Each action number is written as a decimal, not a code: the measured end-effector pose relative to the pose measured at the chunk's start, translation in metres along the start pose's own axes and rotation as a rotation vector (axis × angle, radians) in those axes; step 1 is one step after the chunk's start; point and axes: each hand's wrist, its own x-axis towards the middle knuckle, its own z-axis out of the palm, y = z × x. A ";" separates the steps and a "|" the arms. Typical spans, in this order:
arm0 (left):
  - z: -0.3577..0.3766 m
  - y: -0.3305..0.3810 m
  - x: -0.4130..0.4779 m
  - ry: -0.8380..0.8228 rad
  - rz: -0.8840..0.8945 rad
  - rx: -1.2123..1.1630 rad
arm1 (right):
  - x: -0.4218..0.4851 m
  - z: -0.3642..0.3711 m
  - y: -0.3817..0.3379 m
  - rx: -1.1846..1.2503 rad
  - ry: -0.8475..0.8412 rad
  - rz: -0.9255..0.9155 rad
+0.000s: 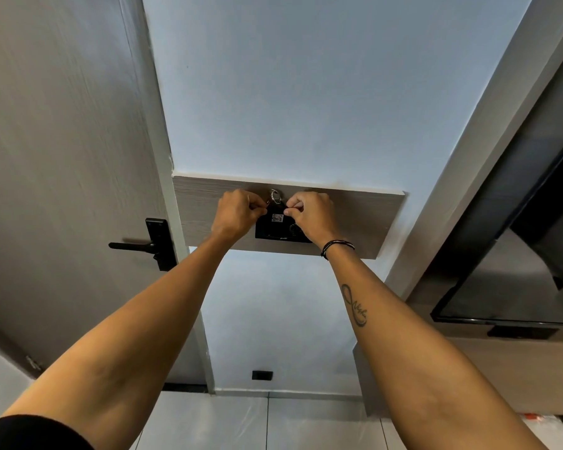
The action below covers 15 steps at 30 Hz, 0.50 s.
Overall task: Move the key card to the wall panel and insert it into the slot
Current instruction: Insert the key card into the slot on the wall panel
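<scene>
A black key card [277, 213] with a small white sticker and a metal key ring [274, 195] on top stands upright at the black wall panel [275, 231]. The panel is mounted on a wooden strip [371, 222] on the pale blue wall. My left hand [238, 213] pinches the card's upper left corner. Its upper right corner is pinched by my right hand [311, 216]. The card's lower edge meets the top of the panel; the slot itself is hidden behind the card and my fingers.
A grey door with a black lever handle [143, 245] stands to the left. A black-framed screen [507, 287] hangs on the right wall. A black socket [262, 375] sits low on the wall above the tiled floor.
</scene>
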 end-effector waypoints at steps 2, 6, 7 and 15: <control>-0.003 -0.004 -0.002 0.013 -0.020 0.027 | -0.003 -0.003 0.002 -0.062 -0.004 -0.025; -0.008 -0.011 -0.006 0.018 -0.016 0.115 | -0.008 -0.010 0.005 -0.225 -0.009 -0.056; -0.009 -0.012 -0.007 0.014 -0.006 0.143 | -0.009 -0.012 0.006 -0.262 -0.004 -0.064; -0.018 -0.005 -0.021 0.103 0.154 0.338 | -0.016 -0.028 0.008 -0.456 0.124 -0.099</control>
